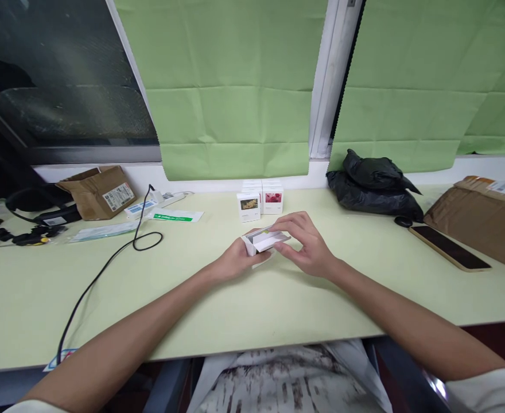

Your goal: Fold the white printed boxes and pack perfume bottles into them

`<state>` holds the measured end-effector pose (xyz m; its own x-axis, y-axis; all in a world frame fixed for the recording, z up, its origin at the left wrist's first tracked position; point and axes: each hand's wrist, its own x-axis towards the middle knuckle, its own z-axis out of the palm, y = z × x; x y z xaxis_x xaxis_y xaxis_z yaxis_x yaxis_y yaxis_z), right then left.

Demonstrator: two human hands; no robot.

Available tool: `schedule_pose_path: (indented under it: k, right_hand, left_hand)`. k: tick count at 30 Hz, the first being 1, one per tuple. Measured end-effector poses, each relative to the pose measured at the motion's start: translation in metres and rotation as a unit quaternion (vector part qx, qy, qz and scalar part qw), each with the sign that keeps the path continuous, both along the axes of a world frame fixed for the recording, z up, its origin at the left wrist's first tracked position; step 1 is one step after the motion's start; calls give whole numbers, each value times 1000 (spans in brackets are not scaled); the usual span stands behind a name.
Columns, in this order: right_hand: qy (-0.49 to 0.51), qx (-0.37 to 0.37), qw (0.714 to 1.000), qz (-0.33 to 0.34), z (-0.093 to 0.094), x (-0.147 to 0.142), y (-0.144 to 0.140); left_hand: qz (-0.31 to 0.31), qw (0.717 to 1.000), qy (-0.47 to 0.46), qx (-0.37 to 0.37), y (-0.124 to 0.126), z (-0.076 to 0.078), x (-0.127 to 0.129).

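At the centre of the frame we hold a small white carton (pixel 264 241) just above the tabletop (pixel 218 298), left hand (pixel 235 261) closed around its near end, right hand (pixel 306 244) fingers pinching its open flap. It looks light and easily crushed; we judge the side walls the safest grip.

Even, soft indoor light; faint shadows lie under both hands (pixel 274 252). Sharp near them, edges bend outward, left window dark.
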<state>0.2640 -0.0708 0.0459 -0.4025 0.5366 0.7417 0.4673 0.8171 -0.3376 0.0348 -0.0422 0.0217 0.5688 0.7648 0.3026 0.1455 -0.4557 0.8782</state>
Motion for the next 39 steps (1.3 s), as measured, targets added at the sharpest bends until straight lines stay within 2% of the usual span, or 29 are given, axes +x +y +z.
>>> schedule_pose_path:
  k: [4,10,15,17,21,24,27,34,39]
  right_hand:
    - [1,-16,1000,2,-2,0,2]
    - [8,-18,1000,13,-3,-1,2]
    - [19,-31,999,-10,-7,0,4]
    - [14,-40,999,-17,-10,0,6]
    - [0,-20,1000,-21,-15,0,9]
    - [4,-1,1000,-21,-17,-1,10]
    - [3,1,1000,-28,-18,-1,11]
    - [8,-14,1000,-25,-26,1,16]
    - [24,-13,1000,-15,-25,1,15]
  left_hand:
    - [-1,1000,7,-6,-1,3,-1]
    - [90,996,20,13,5,-5,-10]
    - [111,993,25,27,4,-5,-16]
    - [136,988,41,63,3,-4,-18]
    - [175,964,36,198,3,-2,-21]
    - [180,946,32,266,5,0,-23]
    - [173,936,41,304,5,2,-24]
    - [148,929,49,336,7,-1,-25]
    - [151,926,34,343,9,-2,-26]
